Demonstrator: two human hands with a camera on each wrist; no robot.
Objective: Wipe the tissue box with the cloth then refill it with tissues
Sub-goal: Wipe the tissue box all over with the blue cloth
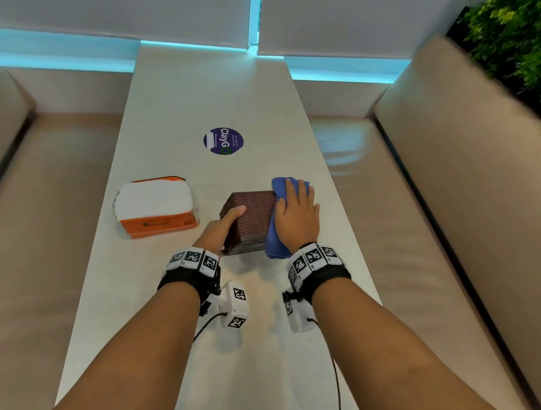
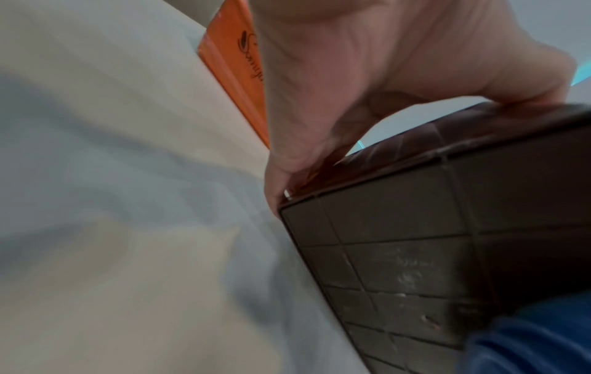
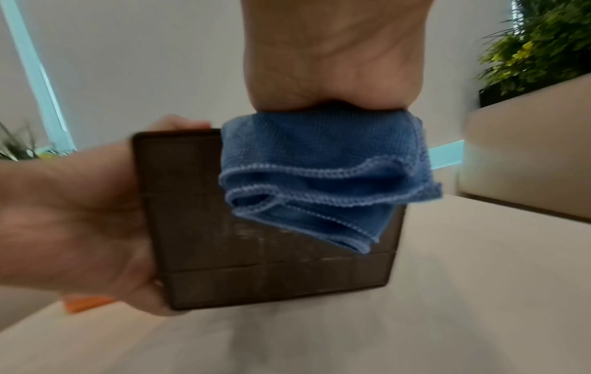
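A dark brown woven tissue box [image 1: 251, 222] stands tilted on the long white table [image 1: 193, 98], its gridded base [image 2: 415, 253] turned toward me. My left hand [image 1: 224, 225] grips its left side, thumb on the top face. My right hand [image 1: 296, 214] lies flat with straight fingers on a folded blue cloth [image 1: 277, 236], pressing it against the box's right side; in the right wrist view the blue cloth [image 3: 319, 177] hangs over the box [image 3: 255, 265]. An orange pack of white tissues [image 1: 155, 207] lies left of the box, its top open.
A round purple sticker [image 1: 223, 141] marks the table beyond the box. Beige bench seats [image 1: 438, 226] run along both sides of the table. A green plant [image 1: 514, 25] stands at the far right. Window blinds [image 1: 108, 15] close off the far end.
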